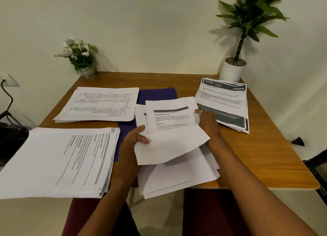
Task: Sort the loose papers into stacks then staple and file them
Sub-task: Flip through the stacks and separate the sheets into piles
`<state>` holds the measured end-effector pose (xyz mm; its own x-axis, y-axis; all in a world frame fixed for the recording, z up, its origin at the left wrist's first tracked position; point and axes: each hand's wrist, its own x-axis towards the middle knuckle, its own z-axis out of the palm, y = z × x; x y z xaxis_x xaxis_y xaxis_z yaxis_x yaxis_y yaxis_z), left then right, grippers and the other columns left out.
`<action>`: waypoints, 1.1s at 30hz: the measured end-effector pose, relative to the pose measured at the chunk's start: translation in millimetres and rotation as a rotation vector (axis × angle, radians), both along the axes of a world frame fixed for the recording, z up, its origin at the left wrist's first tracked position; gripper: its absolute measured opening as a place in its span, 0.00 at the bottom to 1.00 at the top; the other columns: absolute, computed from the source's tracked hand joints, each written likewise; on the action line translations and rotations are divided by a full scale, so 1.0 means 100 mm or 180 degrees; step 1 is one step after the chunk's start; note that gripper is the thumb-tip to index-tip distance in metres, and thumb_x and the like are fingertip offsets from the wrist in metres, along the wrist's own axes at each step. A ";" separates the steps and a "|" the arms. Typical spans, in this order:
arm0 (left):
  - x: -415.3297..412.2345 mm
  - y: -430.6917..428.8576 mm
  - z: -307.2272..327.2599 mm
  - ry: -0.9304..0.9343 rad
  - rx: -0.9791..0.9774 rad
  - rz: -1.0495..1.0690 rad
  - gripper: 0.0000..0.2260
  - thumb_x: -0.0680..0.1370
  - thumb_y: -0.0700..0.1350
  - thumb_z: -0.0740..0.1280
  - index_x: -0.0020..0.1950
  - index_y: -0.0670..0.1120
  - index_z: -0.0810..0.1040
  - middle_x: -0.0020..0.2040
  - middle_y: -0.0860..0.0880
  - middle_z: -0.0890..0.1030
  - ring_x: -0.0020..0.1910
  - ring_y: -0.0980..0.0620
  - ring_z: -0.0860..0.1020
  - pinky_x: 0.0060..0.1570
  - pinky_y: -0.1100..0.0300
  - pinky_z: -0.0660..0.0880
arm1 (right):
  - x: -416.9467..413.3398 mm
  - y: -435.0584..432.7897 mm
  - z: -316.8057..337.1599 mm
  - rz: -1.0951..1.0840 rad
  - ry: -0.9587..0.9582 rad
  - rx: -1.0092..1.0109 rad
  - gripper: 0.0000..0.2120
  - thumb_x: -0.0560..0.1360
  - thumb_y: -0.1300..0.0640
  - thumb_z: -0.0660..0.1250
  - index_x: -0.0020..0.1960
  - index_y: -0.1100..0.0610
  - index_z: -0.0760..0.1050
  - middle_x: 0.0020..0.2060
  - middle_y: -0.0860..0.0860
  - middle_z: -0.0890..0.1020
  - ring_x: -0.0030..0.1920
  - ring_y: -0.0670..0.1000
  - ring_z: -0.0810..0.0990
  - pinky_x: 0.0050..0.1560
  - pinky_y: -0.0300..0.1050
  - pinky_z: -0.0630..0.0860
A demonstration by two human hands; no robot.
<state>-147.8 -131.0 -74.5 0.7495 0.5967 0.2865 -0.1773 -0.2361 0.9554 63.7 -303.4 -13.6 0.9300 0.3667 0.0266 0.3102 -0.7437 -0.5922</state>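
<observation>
My left hand [133, 142] pinches the left edge of a printed sheet [170, 129] whose lower half curls up and over. My right hand [208, 122] grips the same sheet's right side; a ring shows on one finger. Under it lies a fanned pile of white papers [177, 179] at the table's front middle. A stack with tables printed on it [99, 104] lies at the back left. A thick text stack [56, 163] overhangs the front left edge. A stack with dark banners [224, 101] sits at the back right.
A purple folder [155, 94] lies under the middle papers on the wooden table [256, 152]. A small pot of white flowers [80, 58] stands at the back left corner, a tall green plant in a white pot [233, 71] at the back right.
</observation>
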 end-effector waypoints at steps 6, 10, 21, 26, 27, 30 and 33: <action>-0.01 -0.01 0.03 0.0037 0.0356 0.0046 0.09 0.76 0.25 0.67 0.56 0.29 0.76 0.60 0.69 0.78 0.64 0.63 0.75 0.58 0.68 0.75 | 0.03 0.03 0.05 -0.0154 0.0354 0.0485 0.21 0.75 0.61 0.74 0.66 0.59 0.76 0.60 0.57 0.81 0.59 0.57 0.80 0.60 0.52 0.78; -0.01 -0.01 0.02 0.0097 -0.0007 0.0122 0.04 0.77 0.34 0.70 0.50 0.36 0.78 0.67 0.56 0.76 0.68 0.51 0.75 0.59 0.60 0.78 | 0.01 -0.01 0.07 -0.0109 0.0424 0.0607 0.06 0.77 0.55 0.73 0.50 0.58 0.80 0.49 0.52 0.84 0.44 0.49 0.81 0.39 0.39 0.74; -0.05 -0.03 0.12 0.0112 0.0313 0.0167 0.16 0.72 0.45 0.73 0.53 0.36 0.79 0.70 0.44 0.75 0.68 0.48 0.75 0.59 0.67 0.75 | 0.00 -0.25 0.19 -0.0255 0.1263 0.2148 0.08 0.79 0.52 0.72 0.47 0.57 0.83 0.42 0.50 0.88 0.47 0.53 0.87 0.51 0.50 0.82; -0.06 -0.11 0.23 0.0080 -0.0384 0.0240 0.04 0.80 0.37 0.69 0.54 0.42 0.81 0.55 0.54 0.84 0.55 0.56 0.82 0.47 0.68 0.77 | 0.01 -0.37 0.40 -0.0602 0.0718 0.2730 0.03 0.81 0.57 0.68 0.52 0.54 0.80 0.47 0.46 0.86 0.48 0.47 0.85 0.44 0.36 0.81; -0.05 -0.13 0.27 0.0204 -0.0399 0.0442 0.03 0.82 0.39 0.68 0.53 0.45 0.81 0.50 0.54 0.85 0.49 0.57 0.83 0.43 0.67 0.78 | 0.01 -0.41 0.44 -0.0677 0.0518 0.2729 0.04 0.81 0.56 0.67 0.54 0.54 0.79 0.48 0.45 0.85 0.48 0.46 0.84 0.43 0.34 0.80; -0.03 -0.15 0.29 0.0372 -0.0260 0.0782 0.08 0.83 0.46 0.67 0.61 0.48 0.78 0.52 0.55 0.84 0.47 0.59 0.84 0.38 0.67 0.80 | 0.02 -0.52 0.59 -0.0792 0.0018 0.2784 0.07 0.82 0.54 0.67 0.57 0.55 0.79 0.50 0.46 0.85 0.47 0.42 0.84 0.45 0.39 0.81; -0.03 -0.12 0.23 0.0507 -0.0309 0.0974 0.15 0.82 0.50 0.68 0.68 0.52 0.73 0.59 0.59 0.81 0.54 0.54 0.83 0.50 0.56 0.84 | -0.01 -0.57 0.73 -0.0790 -0.0357 0.3009 0.04 0.82 0.58 0.65 0.54 0.55 0.79 0.47 0.44 0.84 0.43 0.38 0.82 0.43 0.36 0.80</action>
<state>-150.8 -142.8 -51.7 0.5625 0.8193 0.1114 0.0407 -0.1620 0.9860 62.5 -360.0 59.1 0.9519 -0.0565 0.3012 0.2999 -0.0305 -0.9535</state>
